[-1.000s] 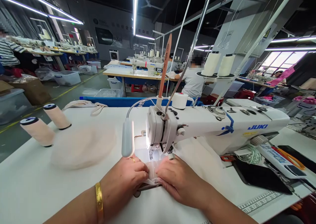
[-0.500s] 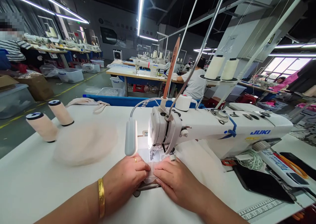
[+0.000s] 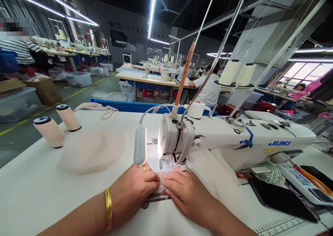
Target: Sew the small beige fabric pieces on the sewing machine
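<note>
A strip of thin, sheer pale fabric (image 3: 161, 181) lies under the needle area of a white sewing machine (image 3: 208, 128). My left hand (image 3: 135, 187), with a gold ring and bracelet, pinches the fabric from the left with bent fingers. From the right, my right hand (image 3: 186, 192) presses and grips the same fabric, thumb and fingertips close to the left ones. Both hands rest just in front of the presser foot, which is partly hidden. A small lit lamp (image 3: 140, 146) hangs directly above my left fingers. More sheer fabric (image 3: 208, 166) spreads to the right, under the machine arm.
Two peach thread cones (image 3: 49, 132) and a blurred heap of sheer fabric (image 3: 93, 151) are on the table's left. To the right lie a black tablet (image 3: 281, 198), coiled cord (image 3: 269, 173) and a printed ruler (image 3: 281, 224). Co-workers sit at machines farther back.
The view has shifted slightly, so the scene appears a little farther right. Less fabric shows between my hands in front of the needle. Both hands keep their grip.
</note>
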Tool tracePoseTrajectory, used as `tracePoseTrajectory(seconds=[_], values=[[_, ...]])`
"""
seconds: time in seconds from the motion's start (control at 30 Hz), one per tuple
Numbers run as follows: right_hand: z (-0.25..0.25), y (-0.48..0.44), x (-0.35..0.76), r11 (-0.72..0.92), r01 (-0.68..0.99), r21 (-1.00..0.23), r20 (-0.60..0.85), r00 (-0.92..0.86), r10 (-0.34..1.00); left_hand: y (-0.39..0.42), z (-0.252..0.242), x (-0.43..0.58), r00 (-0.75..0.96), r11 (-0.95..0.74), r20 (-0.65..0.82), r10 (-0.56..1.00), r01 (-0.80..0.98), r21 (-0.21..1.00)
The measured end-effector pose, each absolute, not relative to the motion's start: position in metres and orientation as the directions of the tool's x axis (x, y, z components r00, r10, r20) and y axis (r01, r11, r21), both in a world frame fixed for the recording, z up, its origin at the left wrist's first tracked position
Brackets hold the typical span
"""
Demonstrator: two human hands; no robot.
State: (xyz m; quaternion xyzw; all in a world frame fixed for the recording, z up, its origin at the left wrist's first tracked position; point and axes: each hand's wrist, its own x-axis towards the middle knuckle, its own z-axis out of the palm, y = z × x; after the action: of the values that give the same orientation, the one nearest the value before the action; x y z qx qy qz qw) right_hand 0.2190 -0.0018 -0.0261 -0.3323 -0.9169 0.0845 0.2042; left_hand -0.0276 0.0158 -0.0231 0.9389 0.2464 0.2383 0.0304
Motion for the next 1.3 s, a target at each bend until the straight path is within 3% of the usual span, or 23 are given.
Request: tracePoseTrajectory(seconds=[0.47, 1.1, 1.3], values=[[-0.028, 0.006, 0.216, 0.749, 0.599, -0.282, 0.365, -0.655, 0.662, 0.024, -0.019, -0.024, 0.738, -0.871, 0.475, 0.479, 0.465, 0.155], [-0.031, 0.013, 0.213, 0.681, 0.663, -0.312, 0.363, -0.579, 0.730, 0.039, -0.024, -0.024, 0.725, -0.826, 0.465, 0.509, 0.563, 0.026], [-0.027, 0.012, 0.214, 0.654, 0.689, -0.312, 0.367, -0.548, 0.752, 0.039, -0.026, -0.025, 0.691, -0.801, 0.455, 0.561, 0.592, 0.088]])
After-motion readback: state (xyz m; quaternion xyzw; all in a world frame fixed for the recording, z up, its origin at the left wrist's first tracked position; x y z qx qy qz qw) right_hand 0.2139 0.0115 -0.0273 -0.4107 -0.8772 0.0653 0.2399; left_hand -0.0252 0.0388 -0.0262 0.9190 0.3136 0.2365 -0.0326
